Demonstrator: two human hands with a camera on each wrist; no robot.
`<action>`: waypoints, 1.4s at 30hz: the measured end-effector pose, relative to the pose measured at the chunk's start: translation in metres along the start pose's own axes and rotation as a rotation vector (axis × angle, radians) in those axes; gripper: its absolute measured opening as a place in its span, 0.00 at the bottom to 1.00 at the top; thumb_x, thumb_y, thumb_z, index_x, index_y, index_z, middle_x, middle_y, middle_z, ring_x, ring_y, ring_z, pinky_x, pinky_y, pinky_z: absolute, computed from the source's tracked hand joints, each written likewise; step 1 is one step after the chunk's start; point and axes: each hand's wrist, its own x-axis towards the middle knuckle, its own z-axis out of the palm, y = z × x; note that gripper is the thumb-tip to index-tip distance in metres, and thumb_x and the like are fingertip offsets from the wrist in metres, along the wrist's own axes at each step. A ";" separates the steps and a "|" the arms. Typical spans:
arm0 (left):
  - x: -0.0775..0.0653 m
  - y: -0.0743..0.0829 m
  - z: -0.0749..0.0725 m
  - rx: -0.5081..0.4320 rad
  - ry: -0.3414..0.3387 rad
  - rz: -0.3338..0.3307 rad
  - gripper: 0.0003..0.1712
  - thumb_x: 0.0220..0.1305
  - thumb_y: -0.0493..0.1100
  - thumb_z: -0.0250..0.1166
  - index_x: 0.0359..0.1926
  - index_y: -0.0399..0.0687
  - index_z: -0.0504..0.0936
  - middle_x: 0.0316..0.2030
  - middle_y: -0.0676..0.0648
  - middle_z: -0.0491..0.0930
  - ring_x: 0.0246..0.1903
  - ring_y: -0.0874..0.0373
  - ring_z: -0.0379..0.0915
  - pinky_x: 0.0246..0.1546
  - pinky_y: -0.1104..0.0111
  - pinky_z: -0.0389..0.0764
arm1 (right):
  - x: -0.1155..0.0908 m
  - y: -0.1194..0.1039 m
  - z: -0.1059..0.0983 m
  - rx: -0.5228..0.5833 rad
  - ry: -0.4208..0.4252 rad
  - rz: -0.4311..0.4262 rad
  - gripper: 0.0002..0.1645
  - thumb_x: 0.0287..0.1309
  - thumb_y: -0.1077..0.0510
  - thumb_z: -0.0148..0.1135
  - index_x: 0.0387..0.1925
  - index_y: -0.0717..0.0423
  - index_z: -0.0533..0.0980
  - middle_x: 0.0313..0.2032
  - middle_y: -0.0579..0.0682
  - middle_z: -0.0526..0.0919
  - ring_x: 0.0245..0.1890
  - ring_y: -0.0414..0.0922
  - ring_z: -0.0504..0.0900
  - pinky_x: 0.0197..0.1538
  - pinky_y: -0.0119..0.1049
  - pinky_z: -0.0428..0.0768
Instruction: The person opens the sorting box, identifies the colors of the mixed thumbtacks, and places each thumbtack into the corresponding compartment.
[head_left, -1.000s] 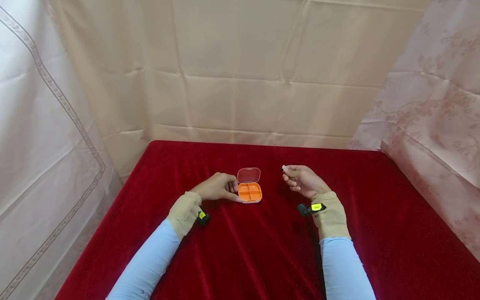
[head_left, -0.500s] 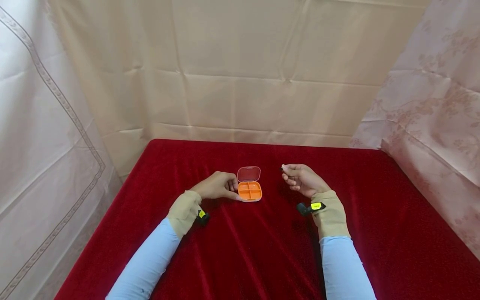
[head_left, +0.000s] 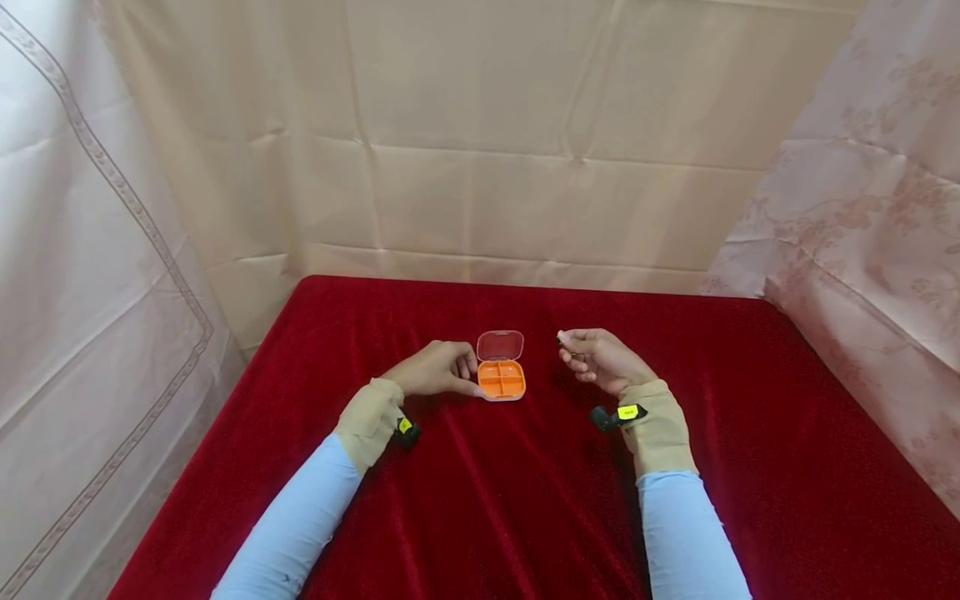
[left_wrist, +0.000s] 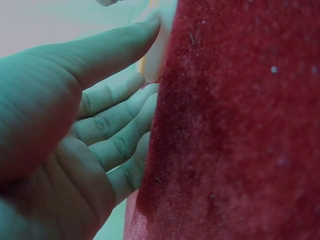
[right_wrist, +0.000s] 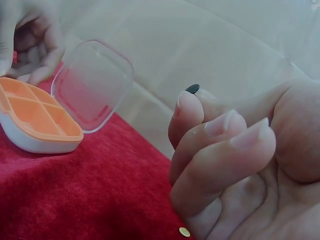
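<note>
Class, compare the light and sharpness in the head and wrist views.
Head view: soft, even light, sheen streaks on the red cloth; left wrist view: blue-green cast over the left hand, orange-edged box blurred, upper left washed out; right wrist view: hazy, the small black piece standing out.

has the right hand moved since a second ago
Yes, slightly: against the red table in the head view, the right hand has edged left, toward the orange box.
</note>
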 end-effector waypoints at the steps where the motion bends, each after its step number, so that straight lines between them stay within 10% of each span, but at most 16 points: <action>1: 0.000 0.000 0.000 0.000 -0.001 -0.002 0.22 0.52 0.53 0.75 0.41 0.46 0.78 0.31 0.52 0.79 0.34 0.59 0.75 0.37 0.71 0.76 | 0.000 0.000 0.001 -0.005 0.000 0.000 0.09 0.72 0.57 0.52 0.37 0.58 0.71 0.25 0.48 0.73 0.18 0.37 0.63 0.17 0.24 0.61; 42: 0.001 -0.004 0.000 0.022 -0.002 0.018 0.21 0.53 0.53 0.74 0.41 0.47 0.79 0.31 0.52 0.79 0.34 0.59 0.75 0.36 0.72 0.76 | 0.005 0.004 0.009 -0.075 0.006 0.036 0.16 0.69 0.54 0.56 0.43 0.66 0.70 0.26 0.49 0.73 0.18 0.38 0.63 0.18 0.26 0.62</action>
